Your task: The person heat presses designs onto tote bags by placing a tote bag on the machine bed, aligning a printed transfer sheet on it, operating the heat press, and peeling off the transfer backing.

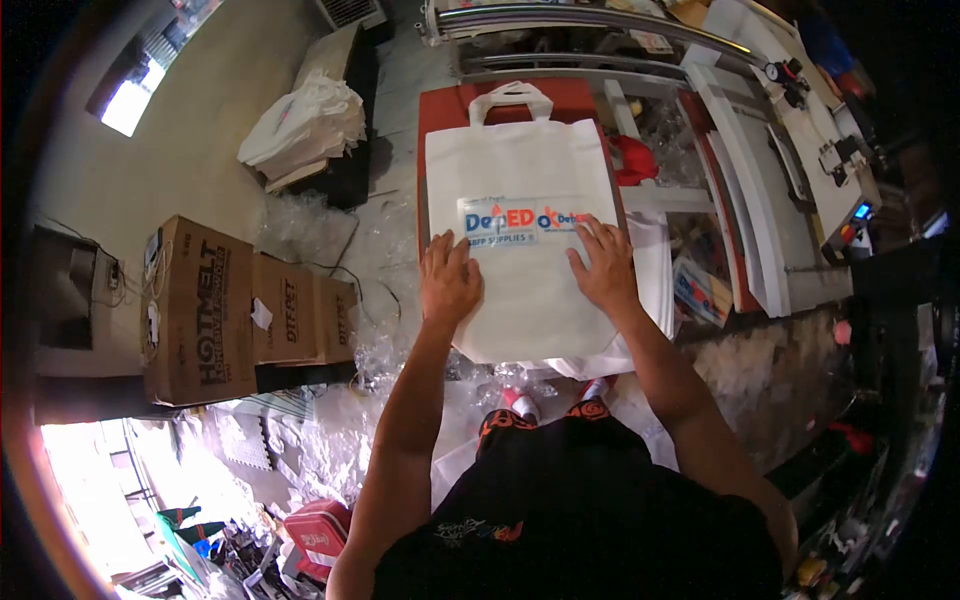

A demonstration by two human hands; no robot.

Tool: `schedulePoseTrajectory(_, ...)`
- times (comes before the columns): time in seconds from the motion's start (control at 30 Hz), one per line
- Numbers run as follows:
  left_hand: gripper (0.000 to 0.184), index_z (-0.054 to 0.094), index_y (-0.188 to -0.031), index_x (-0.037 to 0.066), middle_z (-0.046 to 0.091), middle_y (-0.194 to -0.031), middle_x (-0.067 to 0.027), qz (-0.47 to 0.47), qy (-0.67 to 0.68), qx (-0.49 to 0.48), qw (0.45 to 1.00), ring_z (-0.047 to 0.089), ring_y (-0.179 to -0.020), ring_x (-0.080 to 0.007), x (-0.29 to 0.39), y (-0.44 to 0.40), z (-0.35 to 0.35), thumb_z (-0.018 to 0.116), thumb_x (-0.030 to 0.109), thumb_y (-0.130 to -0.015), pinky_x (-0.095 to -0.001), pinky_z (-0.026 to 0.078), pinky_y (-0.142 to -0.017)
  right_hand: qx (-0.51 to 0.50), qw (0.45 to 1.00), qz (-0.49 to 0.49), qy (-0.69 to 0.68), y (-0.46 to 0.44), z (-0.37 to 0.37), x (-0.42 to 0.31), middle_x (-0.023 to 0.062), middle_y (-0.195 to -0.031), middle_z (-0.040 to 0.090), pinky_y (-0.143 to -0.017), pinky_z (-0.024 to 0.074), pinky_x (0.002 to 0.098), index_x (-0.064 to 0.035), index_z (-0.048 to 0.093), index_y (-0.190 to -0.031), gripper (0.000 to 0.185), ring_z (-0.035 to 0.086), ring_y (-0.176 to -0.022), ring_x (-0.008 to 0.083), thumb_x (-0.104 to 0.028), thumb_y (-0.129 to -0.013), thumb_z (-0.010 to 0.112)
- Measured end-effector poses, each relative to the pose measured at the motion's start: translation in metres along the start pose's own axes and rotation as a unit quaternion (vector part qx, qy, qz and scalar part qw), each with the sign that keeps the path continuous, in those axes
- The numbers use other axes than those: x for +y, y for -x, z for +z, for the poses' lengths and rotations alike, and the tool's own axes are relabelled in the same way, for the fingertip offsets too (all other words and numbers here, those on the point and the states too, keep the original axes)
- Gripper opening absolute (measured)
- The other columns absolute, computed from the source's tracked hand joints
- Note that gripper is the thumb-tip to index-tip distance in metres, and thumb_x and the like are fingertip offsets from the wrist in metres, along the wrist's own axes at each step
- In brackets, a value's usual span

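A white tote bag lies flat on a red board, its handles pointing away from me. Across its middle is a clear film with a printed blue, red and orange design. My left hand rests on the bag's left edge, fingers spread, beside the film's lower left corner. My right hand lies on the right side of the bag with fingers apart, the fingertips at the right end of the print. Neither hand holds anything.
A machine with metal rollers and a control panel stands beyond and to the right. Printed film sheets lie right of the bag. At the left are cardboard boxes, a stack of white bags and crumpled clear plastic.
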State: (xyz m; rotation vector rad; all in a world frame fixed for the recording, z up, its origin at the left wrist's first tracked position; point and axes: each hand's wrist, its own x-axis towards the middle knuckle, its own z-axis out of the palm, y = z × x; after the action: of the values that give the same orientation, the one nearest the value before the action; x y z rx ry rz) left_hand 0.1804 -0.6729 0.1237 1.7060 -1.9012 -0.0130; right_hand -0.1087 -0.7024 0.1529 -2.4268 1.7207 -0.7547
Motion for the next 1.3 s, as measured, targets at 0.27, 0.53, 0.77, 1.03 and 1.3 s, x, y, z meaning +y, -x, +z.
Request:
schedulePoseTrajectory(0.27, 0.035, 0.063, -0.114, 0.002, 0.055, -0.132, -0.0185, 0.013, 0.037, 0.032, 0.999, 0.046, -0.129, -0.0396, 0.001, -0.001, 0.0, 0.063, 0.017, -0.083, -0.0516, 0.034, -0.111, 0.005, 1.0, 0.004, 0.011, 0.002, 0.002, 0.003, 0.0108, -0.143, 0.049, -0.103, 0.0378, 0.0491, -0.0054, 0.059, -0.13, 0.047, 0.044, -0.128, 0.0321, -0.033, -0.092, 0.062)
schedulePoseTrajectory(0.53, 0.035, 0.063, -0.114, 0.002, 0.058, -0.13, -0.0175, 0.027, 0.025, 0.05, 0.998, 0.048, -0.126, -0.0411, 0.0, -0.001, 0.005, 0.064, 0.016, -0.082, -0.0515, 0.036, -0.11, 0.019, 1.0, 0.008, 0.003, 0.002, 0.004, 0.004, 0.0105, -0.141, 0.051, -0.104, 0.0365, 0.0482, -0.0037, 0.06, -0.128, 0.047, 0.044, -0.127, 0.0319, -0.03, -0.09, 0.063)
schedulePoseTrajectory(0.77, 0.035, 0.063, -0.116, 0.002, 0.058, -0.129, -0.0173, 0.03, 0.004, 0.045, 0.999, 0.049, -0.126, -0.0409, 0.0, 0.0, 0.004, 0.063, 0.015, -0.082, -0.0521, 0.035, -0.11, 0.022, 1.0, 0.011, 0.001, 0.001, -0.001, 0.001, 0.0117, -0.139, 0.053, -0.106, 0.0367, 0.045, -0.0036, 0.06, -0.128, 0.044, 0.046, -0.125, 0.0326, -0.029, -0.091, 0.062)
schedulePoseTrajectory(1.03, 0.037, 0.062, -0.118, 0.002, 0.058, -0.129, -0.0173, 0.019, 0.028, 0.043, 0.999, 0.049, -0.126, -0.0405, 0.002, 0.0, 0.001, 0.062, 0.015, -0.083, -0.0521, 0.035, -0.11, 0.036, 0.999, 0.007, 0.002, 0.005, 0.012, 0.008, 0.0107, -0.142, 0.05, -0.103, 0.0362, 0.0508, -0.0034, 0.057, -0.13, 0.049, 0.044, -0.127, 0.0324, -0.031, -0.09, 0.063)
schedulePoseTrajectory(1.3, 0.037, 0.062, -0.119, 0.003, 0.058, -0.129, -0.0162, 0.013, 0.031, 0.057, 0.998, 0.049, -0.126, -0.0388, 0.003, -0.001, -0.002, 0.061, 0.016, -0.084, -0.0485, 0.037, -0.109, 0.056, 0.998, -0.01, 0.002, 0.005, 0.013, 0.009, 0.0127, -0.139, 0.049, -0.103, 0.0367, 0.0514, -0.0037, 0.054, -0.131, 0.05, 0.044, -0.125, 0.0333, -0.031, -0.09, 0.063)
